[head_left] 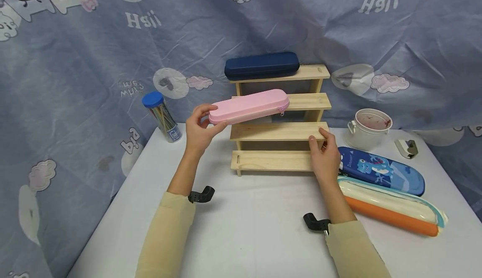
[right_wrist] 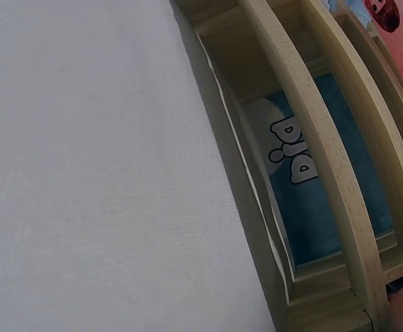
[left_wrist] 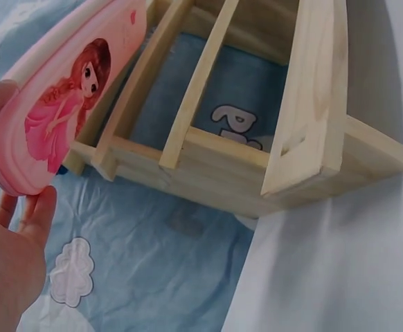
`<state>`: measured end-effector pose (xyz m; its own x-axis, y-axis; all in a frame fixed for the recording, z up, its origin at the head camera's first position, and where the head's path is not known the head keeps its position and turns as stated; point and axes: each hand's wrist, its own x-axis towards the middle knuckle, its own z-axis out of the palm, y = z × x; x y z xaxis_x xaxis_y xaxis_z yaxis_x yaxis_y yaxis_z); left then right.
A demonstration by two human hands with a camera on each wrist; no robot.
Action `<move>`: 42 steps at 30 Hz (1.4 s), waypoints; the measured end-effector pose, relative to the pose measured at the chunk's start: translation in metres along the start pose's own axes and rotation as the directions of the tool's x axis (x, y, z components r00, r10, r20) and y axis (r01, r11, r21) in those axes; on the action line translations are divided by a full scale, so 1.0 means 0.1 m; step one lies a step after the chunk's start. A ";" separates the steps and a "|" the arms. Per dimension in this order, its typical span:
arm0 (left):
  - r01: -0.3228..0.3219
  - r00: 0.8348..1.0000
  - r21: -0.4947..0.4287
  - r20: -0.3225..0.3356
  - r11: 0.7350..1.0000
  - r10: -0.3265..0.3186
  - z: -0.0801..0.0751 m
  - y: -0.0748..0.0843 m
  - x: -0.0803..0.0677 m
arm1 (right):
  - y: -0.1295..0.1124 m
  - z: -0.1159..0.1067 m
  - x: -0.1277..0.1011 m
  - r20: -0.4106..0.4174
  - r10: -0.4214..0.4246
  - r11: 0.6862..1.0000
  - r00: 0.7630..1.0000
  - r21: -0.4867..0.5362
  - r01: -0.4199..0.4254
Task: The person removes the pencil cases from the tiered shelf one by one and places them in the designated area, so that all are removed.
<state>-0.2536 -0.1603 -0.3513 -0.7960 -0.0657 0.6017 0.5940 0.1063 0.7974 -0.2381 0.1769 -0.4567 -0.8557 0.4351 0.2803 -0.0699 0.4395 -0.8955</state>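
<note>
A stepped wooden rack [head_left: 278,131] stands at the middle of the white table [head_left: 244,227]. My left hand [head_left: 201,129] grips the left end of a pink pencil case [head_left: 248,106], held level over the rack's second shelf from the top; the left wrist view shows its underside with a girl picture [left_wrist: 63,111] and my fingers [left_wrist: 21,228] around it. My right hand [head_left: 324,152] grips the right end of the third shelf. A dark blue case [head_left: 261,65] lies on the top shelf. The rack's slats [right_wrist: 326,159] fill the right wrist view.
To the right lie a blue dinosaur pencil case [head_left: 382,171] and a white-and-orange case [head_left: 391,209]. A white pot [head_left: 370,129] and a small grey stapler-like object [head_left: 406,147] sit at the back right. A blue-capped tube of sticks [head_left: 162,117] stands at the back left.
</note>
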 end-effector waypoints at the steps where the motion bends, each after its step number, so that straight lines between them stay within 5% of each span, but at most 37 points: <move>1: 0.002 1.000 0.011 0.000 1.000 -0.002 -0.01 0.01 -0.01 | 0.01 0.00 0.00 -0.002 -0.003 1.000 1.000 0.000 0.003; 32: 0.057 0.997 0.029 -0.044 0.998 -0.056 -0.52 -0.03 -0.46 | 0.02 0.00 0.02 -0.004 0.046 0.999 0.999 0.021 -0.046; 42: 0.059 0.995 -0.071 -0.070 0.996 -0.064 -0.78 -0.31 -0.60 | -0.02 -0.01 -0.01 -0.001 0.058 0.998 0.998 0.010 -0.058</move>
<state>-0.2151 -0.2374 -0.4080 -0.8224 -0.1420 0.5508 0.5525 0.0314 0.8329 -0.2364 0.1769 -0.4548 -0.8579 0.4603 0.2284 -0.0257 0.4055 -0.9137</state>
